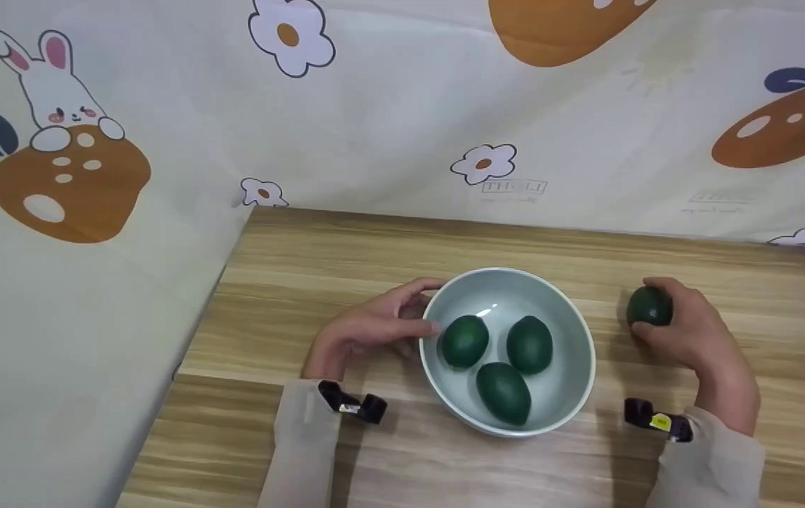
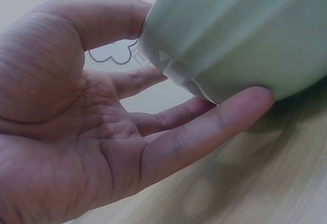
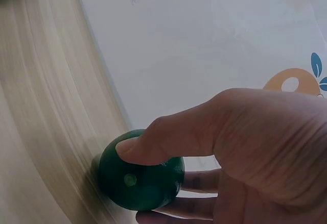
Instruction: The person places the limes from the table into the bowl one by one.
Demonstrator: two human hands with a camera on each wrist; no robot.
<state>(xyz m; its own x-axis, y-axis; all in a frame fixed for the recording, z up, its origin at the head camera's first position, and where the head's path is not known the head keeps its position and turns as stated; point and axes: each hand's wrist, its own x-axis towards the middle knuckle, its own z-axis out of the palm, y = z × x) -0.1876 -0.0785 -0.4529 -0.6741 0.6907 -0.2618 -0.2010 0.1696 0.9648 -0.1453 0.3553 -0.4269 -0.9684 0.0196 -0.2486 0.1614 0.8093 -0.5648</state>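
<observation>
A pale green bowl [image 1: 580, 384] stands on the table with three dark green, smooth limes in it: a left one [image 1: 465, 341], a right one [image 1: 530, 345] and a near one [image 1: 504, 393]. My left hand [image 1: 377, 326] holds the bowl's left side, thumb at the rim; in the left wrist view its fingers [image 2: 219, 124] lie against the outer wall low down. To the right of the bowl, my right hand [image 1: 695, 331] grips another lime [image 1: 649, 306] between thumb and fingers. In the right wrist view this lime [image 3: 145, 188] shows a pale stem spot and sits at the wooden surface.
The wood-grain table [image 1: 289, 261] meets a patterned wall covering [image 1: 374, 106] at its back and left edges. Both wrists carry small dark camera mounts, the left mount [image 1: 353, 403] and the right mount [image 1: 658, 421].
</observation>
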